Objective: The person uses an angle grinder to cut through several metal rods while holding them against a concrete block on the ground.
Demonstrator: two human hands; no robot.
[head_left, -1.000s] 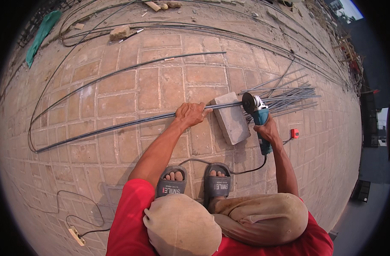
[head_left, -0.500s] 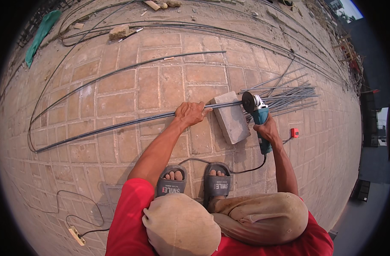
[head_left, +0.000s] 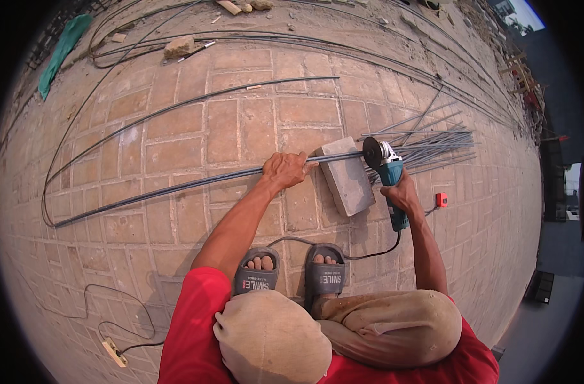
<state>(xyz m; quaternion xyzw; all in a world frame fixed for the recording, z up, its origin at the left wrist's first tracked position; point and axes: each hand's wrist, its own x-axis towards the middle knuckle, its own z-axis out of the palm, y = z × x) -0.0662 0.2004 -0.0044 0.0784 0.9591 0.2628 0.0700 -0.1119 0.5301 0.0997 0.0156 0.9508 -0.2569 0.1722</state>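
Note:
My left hand (head_left: 285, 169) is closed round a bundle of thin metal rods (head_left: 177, 185), just left of a grey concrete block (head_left: 348, 181). The rods rest across the block's far end and stick out a little past its right side. In my right hand (head_left: 402, 193) is a teal angle grinder (head_left: 390, 171), gripped by its body. Its dark cutting disc (head_left: 372, 152) stands at the right ends of the rods; whether it touches them or spins I cannot tell. Beyond the grinder lies a loose pile of cut rods (head_left: 436, 146) on the brick paving.
A red tape measure (head_left: 441, 200) lies right of my right forearm. The grinder's black cord (head_left: 375, 257) runs past my sandals (head_left: 324, 272) toward a socket strip (head_left: 115, 351) at lower left. Long bent rods (head_left: 196, 102) and a stone chunk (head_left: 179, 47) lie farther off.

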